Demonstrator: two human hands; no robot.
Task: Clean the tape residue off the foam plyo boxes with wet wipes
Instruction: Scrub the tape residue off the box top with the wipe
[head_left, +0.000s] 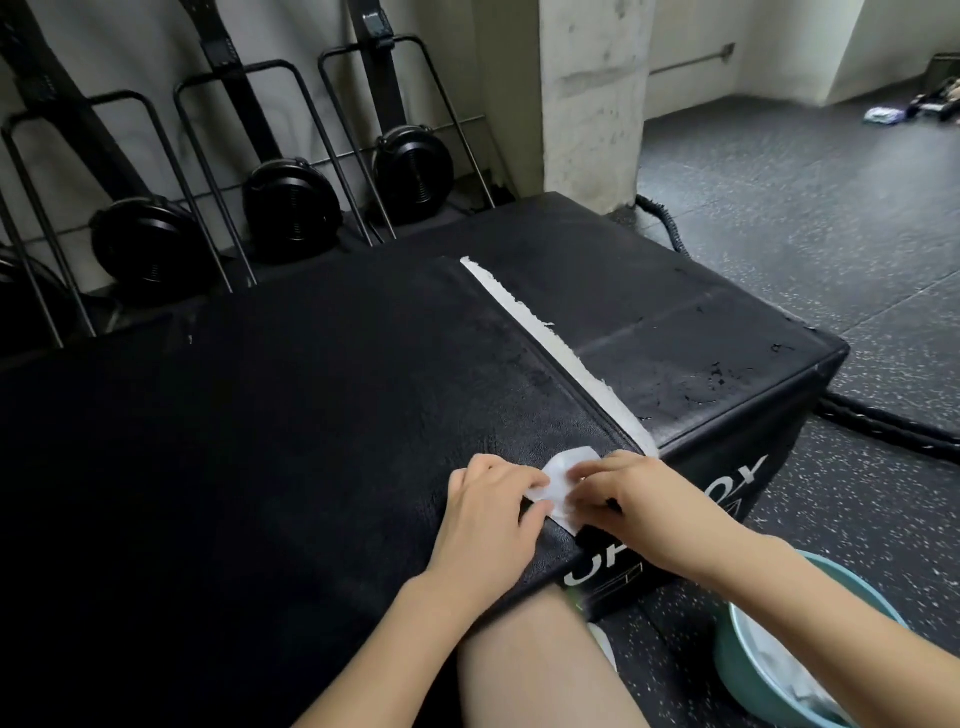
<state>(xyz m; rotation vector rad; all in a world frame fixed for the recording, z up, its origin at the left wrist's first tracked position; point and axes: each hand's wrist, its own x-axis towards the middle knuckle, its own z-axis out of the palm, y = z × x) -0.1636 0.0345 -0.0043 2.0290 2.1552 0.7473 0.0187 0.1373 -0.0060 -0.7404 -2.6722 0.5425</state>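
Observation:
Two black foam plyo boxes stand side by side, the left box (260, 415) and the right box (675, 332). A ragged strip of white tape residue (550, 338) runs along the seam between them, from the far edge to the near edge. A white wet wipe (563, 475) lies on the near edge of the left box, close to the seam's near end. My left hand (485, 512) and my right hand (631, 499) both pinch the wipe, one on each side of it.
A teal basin (748, 660) with white wipes inside sits on the speckled rubber floor at the lower right. A thick black rope (883, 421) lies beside the right box. Rowing machines (291, 202) stand upright behind the boxes. A concrete pillar (592, 98) rises at the back.

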